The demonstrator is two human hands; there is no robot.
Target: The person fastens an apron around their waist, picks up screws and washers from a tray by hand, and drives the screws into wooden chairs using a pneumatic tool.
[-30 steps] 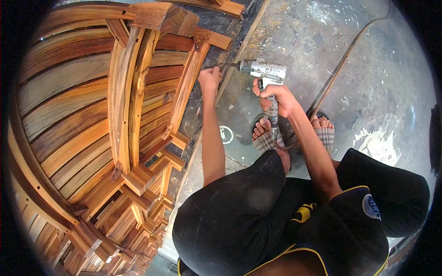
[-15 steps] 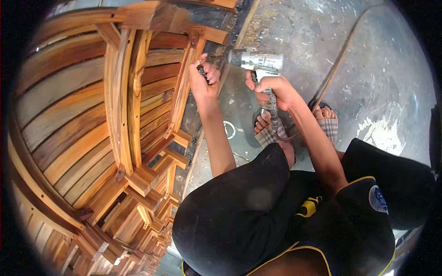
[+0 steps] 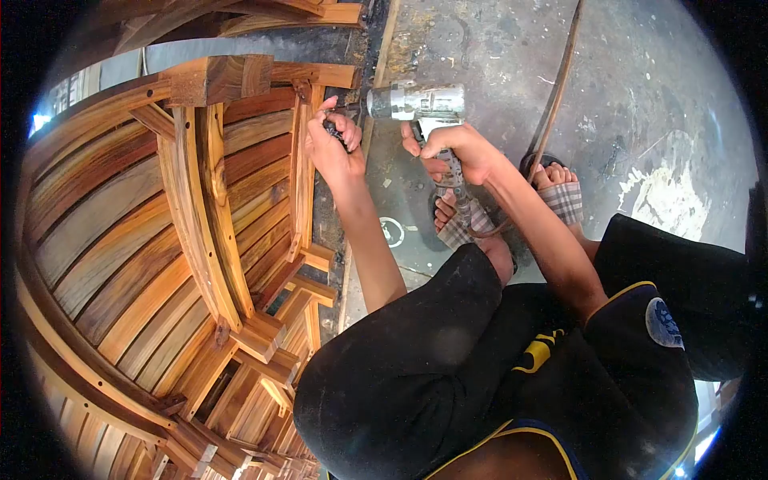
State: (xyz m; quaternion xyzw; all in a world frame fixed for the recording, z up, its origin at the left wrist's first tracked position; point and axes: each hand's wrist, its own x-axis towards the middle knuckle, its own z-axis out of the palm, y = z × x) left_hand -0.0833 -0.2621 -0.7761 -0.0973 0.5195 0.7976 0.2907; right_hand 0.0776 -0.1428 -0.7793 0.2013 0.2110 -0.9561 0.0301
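Note:
My right hand [image 3: 460, 152] grips the handle of a silver air impact driver [image 3: 420, 102], its nose pointing left. The tool's dark bit reaches toward the fingertips of my left hand [image 3: 334, 144]. That hand is closed around small dark pieces [image 3: 334, 132] that look like screws, with thumb and forefinger up by the bit. Just left of it runs a wooden upright [image 3: 302, 168] of a slatted furniture piece [image 3: 120, 232] lying on its side. Whether the bit touches a screw or the wood is hidden by my fingers.
An air hose [image 3: 556, 88] crosses the grey floor [image 3: 496, 48] at the right and passes by my sandalled feet [image 3: 556, 188]. More wooden furniture [image 3: 272, 20] stands beyond the top. Further frames [image 3: 256, 432] are lined up at the lower left.
My view has shifted, so the furniture sits lower and further left. Both hands and the driver have moved left in view, now closer to the upright's upper end.

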